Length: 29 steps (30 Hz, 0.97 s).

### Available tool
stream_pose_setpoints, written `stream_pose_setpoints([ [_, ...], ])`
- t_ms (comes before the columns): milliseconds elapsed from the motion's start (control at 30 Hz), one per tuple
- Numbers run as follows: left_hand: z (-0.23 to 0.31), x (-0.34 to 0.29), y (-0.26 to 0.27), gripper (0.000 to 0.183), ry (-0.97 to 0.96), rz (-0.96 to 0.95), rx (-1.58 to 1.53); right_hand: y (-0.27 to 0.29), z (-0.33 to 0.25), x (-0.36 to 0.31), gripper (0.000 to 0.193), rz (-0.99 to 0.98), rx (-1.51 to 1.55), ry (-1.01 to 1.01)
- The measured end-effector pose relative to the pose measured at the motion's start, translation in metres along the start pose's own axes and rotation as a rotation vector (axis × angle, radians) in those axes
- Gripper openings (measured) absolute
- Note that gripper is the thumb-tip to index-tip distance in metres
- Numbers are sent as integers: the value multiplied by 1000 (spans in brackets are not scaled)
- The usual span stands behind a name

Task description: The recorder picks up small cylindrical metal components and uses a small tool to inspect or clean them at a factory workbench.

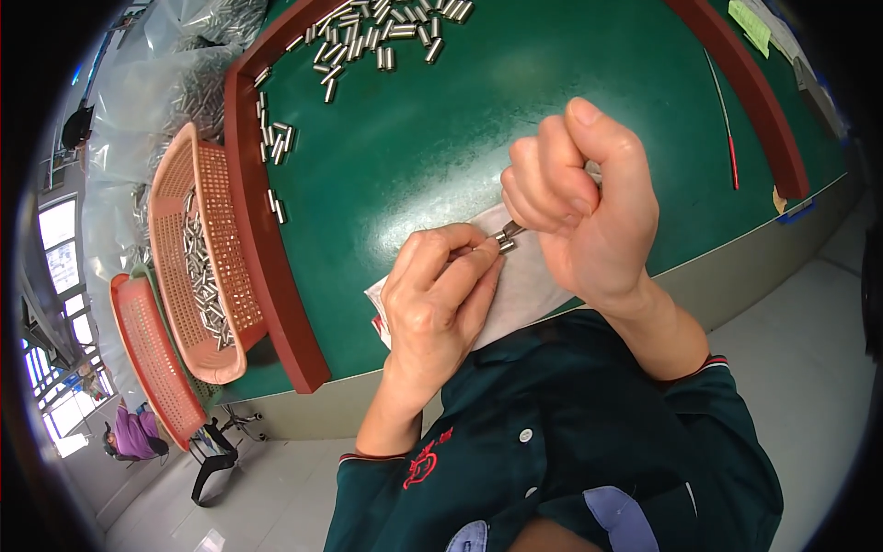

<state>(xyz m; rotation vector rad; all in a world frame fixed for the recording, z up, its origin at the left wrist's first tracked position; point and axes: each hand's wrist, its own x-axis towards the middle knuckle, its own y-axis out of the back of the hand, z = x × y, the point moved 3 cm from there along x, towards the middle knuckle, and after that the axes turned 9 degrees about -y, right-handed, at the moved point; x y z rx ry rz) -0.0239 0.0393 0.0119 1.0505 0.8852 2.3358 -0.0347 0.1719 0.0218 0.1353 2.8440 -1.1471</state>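
My left hand (432, 299) is closed, pinching short shiny metal cylinders (505, 244) between thumb and fingertips. They are held just above a pale cloth (532, 287) at the near side of the green table. My right hand (593, 207) is a fist, to the right of the left hand and wrapped round a tool. Only its narrow metal tip (513, 227) shows clearly, meeting the end of the held cylinders; the fingers hide most of the handle. Many similar loose cylinders (372, 37) lie at the far left of the table.
Dark red wooden rails (262, 221) edge the table (414, 147) on both sides. Left of it are a pink basket (170, 230) of metal pieces, a redder basket (152, 354) and clear bags (138, 120). A thin red-handled tool (733, 161) lies at the right. Another person (136, 434) sits far off.
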Motion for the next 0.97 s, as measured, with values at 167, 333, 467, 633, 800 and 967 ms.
stream_pose_setpoints([
  [167, 1, 1, 0, 15, 2, -19, 19, -3, -1, 0, 43, 21, -22, -28],
  [333, -1, 0, -2, 18, -32, -14, 34, 1, 2, 2, 43, -16, -11, 12],
  [467, -3, -2, -1, 18, -48, -23, 52, -3, 3, 1, 44, -49, -85, 11],
  [633, -1, 2, 4, 19, -10, -72, 28, -10, 6, -3, 43, -24, -248, 41],
  [800, 3, 1, 4, 20, 21, -71, 27, -18, 5, -5, 38, -109, -347, 142],
  [967, 1, -1, -3, 14, -6, -20, 40, 0, 3, 4, 34, -88, -72, -9],
])
